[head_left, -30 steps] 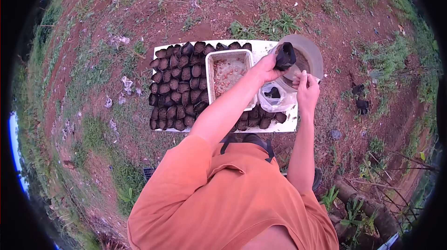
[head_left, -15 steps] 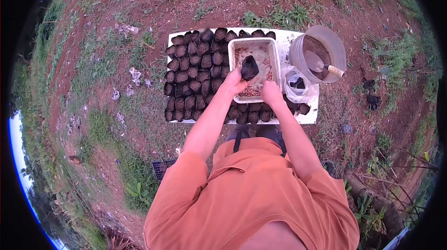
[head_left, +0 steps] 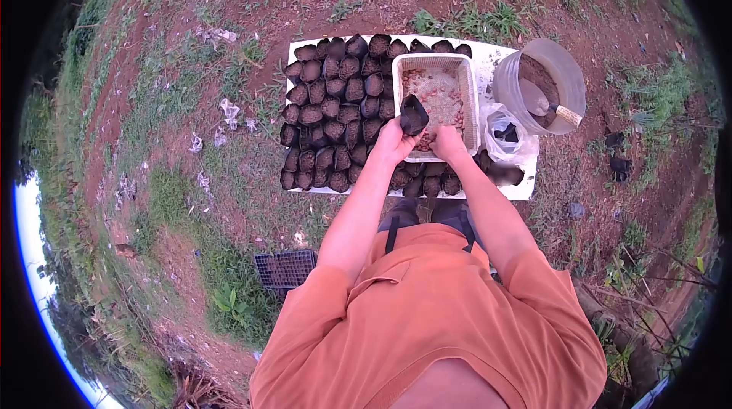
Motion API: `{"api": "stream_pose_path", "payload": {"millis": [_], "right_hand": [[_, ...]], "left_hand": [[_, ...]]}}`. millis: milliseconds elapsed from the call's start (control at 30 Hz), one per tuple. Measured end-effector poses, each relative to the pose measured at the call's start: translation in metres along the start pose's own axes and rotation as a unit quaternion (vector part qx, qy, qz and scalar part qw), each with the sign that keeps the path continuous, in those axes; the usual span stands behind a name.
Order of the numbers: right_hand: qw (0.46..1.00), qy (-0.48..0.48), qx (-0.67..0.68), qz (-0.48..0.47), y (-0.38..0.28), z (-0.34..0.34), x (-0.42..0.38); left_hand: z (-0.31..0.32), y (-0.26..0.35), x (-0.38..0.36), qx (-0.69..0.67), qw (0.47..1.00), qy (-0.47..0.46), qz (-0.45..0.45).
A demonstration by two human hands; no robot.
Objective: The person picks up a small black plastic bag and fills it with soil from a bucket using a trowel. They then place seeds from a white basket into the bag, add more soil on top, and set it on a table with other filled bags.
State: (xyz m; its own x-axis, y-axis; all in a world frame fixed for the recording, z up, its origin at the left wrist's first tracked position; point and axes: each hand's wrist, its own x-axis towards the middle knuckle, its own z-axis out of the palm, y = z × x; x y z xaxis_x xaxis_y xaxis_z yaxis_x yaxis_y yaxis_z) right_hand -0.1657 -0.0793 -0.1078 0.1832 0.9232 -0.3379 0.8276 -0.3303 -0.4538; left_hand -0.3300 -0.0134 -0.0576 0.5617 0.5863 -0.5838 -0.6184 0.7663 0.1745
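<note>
My left hand (head_left: 394, 142) is closed round a small black plastic nursery bag (head_left: 413, 116), held tilted over the near left corner of a white rectangular basket (head_left: 473, 89). Dark soil shows inside the bag's mouth. In the basket lie many small reddish seeds or pellets (head_left: 428, 77) on a pale bottom. My right hand (head_left: 448, 143) reaches over the near rim, just right of the bag, with its fingers closed down among the reddish pieces. Whatever those fingers hold is hidden.
Rows of soil-filled black bags (head_left: 335, 89) cover the left and near side of a white board (head_left: 521, 188). To the right stand a translucent bucket (head_left: 576, 81) of soil with a trowel (head_left: 566, 115) and a clear plastic bag (head_left: 512, 153). A dark seedling tray (head_left: 286, 268) lies on the ground.
The whole view has shifted a little. Relative to the basket, my left hand and the held bag have moved left and nearer me. My right hand has also moved left, closer to the bag.
</note>
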Motion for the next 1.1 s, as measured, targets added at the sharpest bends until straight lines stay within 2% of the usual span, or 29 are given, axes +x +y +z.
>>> {"api": "stream_pose_path", "payload": {"millis": [100, 167, 300, 367, 567, 667, 800, 867, 900, 967, 1033, 1100], "right_hand": [[1.0, 0.013, 0.014, 0.007, -0.003, -0.004, 0.004], [0.994, 0.04, 0.098, -0.01, -0.014, -0.023, -0.006], [0.998, 0.029, 0.051, 0.002, -0.007, -0.023, -0.002], [0.993, 0.058, 0.106, 0.011, -0.009, -0.029, -0.008], [0.985, 0.074, 0.159, -0.004, -0.008, -0.032, -0.011], [0.99, 0.074, 0.118, 0.01, -0.01, -0.034, -0.011], [0.987, 0.09, 0.136, -0.009, -0.024, -0.053, -0.017], [0.959, 0.084, 0.262, 0.074, -0.052, -0.089, -0.028], [0.959, 0.085, 0.261, 0.074, -0.056, -0.095, -0.03], [0.945, 0.184, 0.271, -0.014, -0.061, -0.109, -0.033], [0.931, 0.174, 0.319, -0.023, -0.08, -0.136, -0.043], [0.937, 0.154, 0.295, -0.106, -0.098, -0.16, -0.052]], "left_hand": [[0.002, 0.003, 0.0, 0.003, 1.0, -0.005, 0.0], [0.001, 0.004, -0.002, 0.012, 1.0, 0.002, 0.008], [-0.003, 0.003, 0.003, 0.014, 1.0, 0.012, 0.011], [-0.004, 0.001, 0.005, 0.016, 1.0, 0.01, 0.01], [0.009, -0.005, 0.003, 0.02, 1.0, 0.011, -0.005], [-0.002, -0.006, 0.011, 0.046, 0.999, 0.014, -0.012], [-0.008, -0.009, 0.021, 0.011, 1.0, -0.005, -0.017], [-0.002, -0.009, 0.018, 0.017, 1.0, 0.017, 0.002], [0.002, -0.009, 0.016, 0.016, 1.0, 0.016, 0.002], [0.011, -0.012, 0.012, 0.015, 0.997, 0.075, 0.007], [-0.001, -0.017, 0.022, 0.016, 0.998, 0.064, -0.008], [-0.005, -0.021, 0.023, 0.02, 0.998, 0.054, -0.024]]}}
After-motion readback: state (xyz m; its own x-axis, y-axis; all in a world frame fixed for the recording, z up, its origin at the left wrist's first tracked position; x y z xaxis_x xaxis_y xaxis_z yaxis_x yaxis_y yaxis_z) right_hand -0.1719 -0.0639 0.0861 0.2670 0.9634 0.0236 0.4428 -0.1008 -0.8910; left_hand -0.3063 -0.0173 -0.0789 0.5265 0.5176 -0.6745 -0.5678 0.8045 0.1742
